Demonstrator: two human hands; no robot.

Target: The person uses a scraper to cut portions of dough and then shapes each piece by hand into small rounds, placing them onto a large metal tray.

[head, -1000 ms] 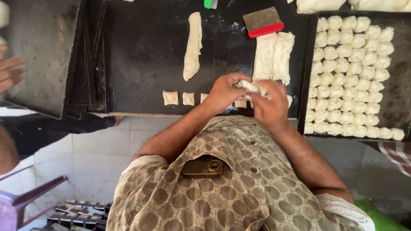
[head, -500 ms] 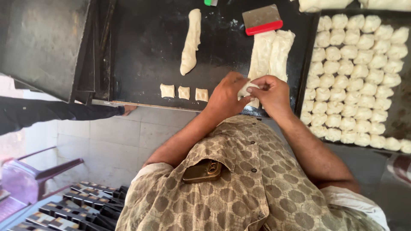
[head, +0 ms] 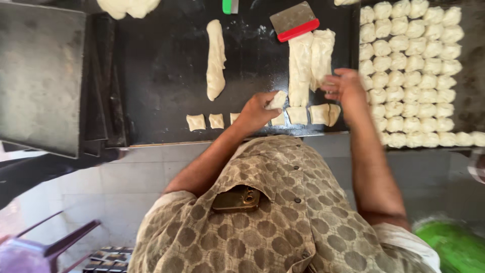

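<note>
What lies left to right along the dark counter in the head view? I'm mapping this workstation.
Empty metal tray → long dough strip → left hand holding a dough piece → folded dough sheets → right hand → tray of dough balls.

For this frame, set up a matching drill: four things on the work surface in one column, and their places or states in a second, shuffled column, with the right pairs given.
Things:
1. dough scraper
2. long dough strip
3. tray of dough pieces
4. left hand

Places or states:
A. lies alone, left of the centre of the dark surface
B. holds a small piece of dough
C. far right, filled in rows
D. red-edged, at the top of the folded dough sheet

Pairs: 1-D, 2-A, 3-C, 4-B
</note>
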